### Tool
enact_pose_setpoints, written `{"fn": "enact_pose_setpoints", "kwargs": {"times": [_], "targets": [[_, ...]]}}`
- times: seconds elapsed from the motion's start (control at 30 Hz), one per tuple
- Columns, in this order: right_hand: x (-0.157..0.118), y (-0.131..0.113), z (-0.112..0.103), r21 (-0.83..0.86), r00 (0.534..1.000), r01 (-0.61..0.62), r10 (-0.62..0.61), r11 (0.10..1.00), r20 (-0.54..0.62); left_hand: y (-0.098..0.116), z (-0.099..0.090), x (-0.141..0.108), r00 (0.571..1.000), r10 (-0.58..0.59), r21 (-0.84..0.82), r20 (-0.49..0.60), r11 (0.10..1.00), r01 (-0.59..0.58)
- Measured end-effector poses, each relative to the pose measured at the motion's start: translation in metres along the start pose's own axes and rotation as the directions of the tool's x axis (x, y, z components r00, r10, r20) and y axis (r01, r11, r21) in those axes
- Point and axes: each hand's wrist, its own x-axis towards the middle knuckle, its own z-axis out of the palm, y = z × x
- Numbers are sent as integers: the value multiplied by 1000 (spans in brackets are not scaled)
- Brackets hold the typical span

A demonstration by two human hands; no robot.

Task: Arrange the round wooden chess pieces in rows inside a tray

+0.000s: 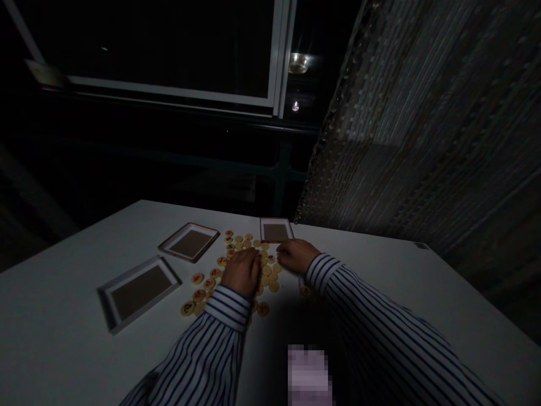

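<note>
White sleeves (203, 349) carry blue stripes, and some yellowish discs (197, 278) bear red or black markings.

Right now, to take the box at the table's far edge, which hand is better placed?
Probably the right hand: its fingers are near the box; the left hand is farther, over discs.

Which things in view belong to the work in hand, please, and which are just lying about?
Likely in use:
- round cream discs, some marked red or black, around the left hand
- three white-walled rectangular boxes

Apparently just around:
- greyish string curtain
- white-framed window
</note>
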Motion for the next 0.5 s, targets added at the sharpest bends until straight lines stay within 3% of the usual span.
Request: {"fn": "enact_pose_setpoints", "kwargs": {"times": [0.23, 0.5], "targets": [[10, -6, 9, -40, 995, 9, -5, 999, 104, -1, 1, 0, 1000, -4, -11, -2, 1000, 4], [20, -7, 19, -42, 993, -9, 14, 999, 116, 0, 2, 0, 999, 10, 10, -36, 1000, -9]]}}
